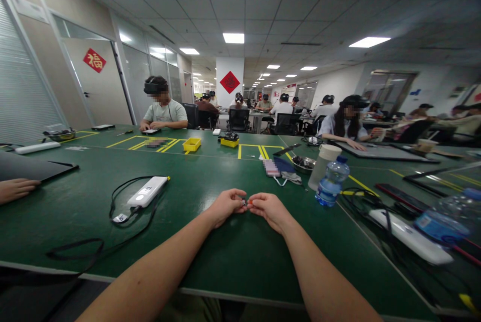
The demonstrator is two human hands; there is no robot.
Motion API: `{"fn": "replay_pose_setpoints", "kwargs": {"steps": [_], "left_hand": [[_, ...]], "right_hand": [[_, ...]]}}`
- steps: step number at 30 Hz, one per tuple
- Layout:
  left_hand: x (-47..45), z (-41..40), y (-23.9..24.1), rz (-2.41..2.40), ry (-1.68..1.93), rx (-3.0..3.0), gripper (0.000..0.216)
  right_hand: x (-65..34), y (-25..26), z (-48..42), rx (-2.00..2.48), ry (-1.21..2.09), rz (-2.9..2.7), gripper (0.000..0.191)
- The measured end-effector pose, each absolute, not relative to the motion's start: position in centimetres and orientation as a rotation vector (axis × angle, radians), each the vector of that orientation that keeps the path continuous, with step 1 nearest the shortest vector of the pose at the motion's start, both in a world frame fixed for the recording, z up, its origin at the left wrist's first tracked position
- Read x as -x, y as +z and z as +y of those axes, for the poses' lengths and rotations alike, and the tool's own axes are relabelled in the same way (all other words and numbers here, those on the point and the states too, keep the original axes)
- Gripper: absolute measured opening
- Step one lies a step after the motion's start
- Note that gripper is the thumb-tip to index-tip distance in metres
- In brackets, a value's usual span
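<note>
Both my forearms reach out over the green table point(233, 257). My left hand point(226, 205) and my right hand point(269, 208) meet fingertip to fingertip just above the table top. Both are closed in a pinch on a tiny part point(247, 202) with dark and orange-red bits, too small to name. A white power pack point(148, 191) with a black cable lies to the left of my left hand. A water bottle point(330, 182) with a blue cap stands to the right of my right hand.
A metal bowl point(303, 163), a white cup point(323, 161) and a cloth mask point(283, 172) sit beyond my hands. Yellow trays point(192, 144) lie farther back. Another person's hand point(15, 189) rests at the left edge. Several people sit around the table. Cables and a white device point(409, 236) lie right.
</note>
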State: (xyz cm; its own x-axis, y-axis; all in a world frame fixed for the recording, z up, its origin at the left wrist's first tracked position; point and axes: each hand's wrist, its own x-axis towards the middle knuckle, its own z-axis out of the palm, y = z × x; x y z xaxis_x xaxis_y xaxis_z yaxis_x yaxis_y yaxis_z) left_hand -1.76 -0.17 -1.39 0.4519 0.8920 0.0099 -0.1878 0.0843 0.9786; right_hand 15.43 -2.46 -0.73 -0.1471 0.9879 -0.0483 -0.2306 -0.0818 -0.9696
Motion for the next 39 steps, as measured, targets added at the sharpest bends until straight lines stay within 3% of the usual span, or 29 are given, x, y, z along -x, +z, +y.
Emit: {"fn": "replay_pose_setpoints", "kwargs": {"steps": [13,39], "left_hand": [[1.59,-0.13,-1.47,0.728,0.925,-1.152,0.02],[1.89,-0.06,-1.54,0.74,0.895,-1.27,0.027]], "right_hand": [[-15.5,-0.72,-2.44,0.996,1.504,-1.089,0.01],[-15.54,-0.9,-2.39,1.016,1.491,-1.119,0.014]]}}
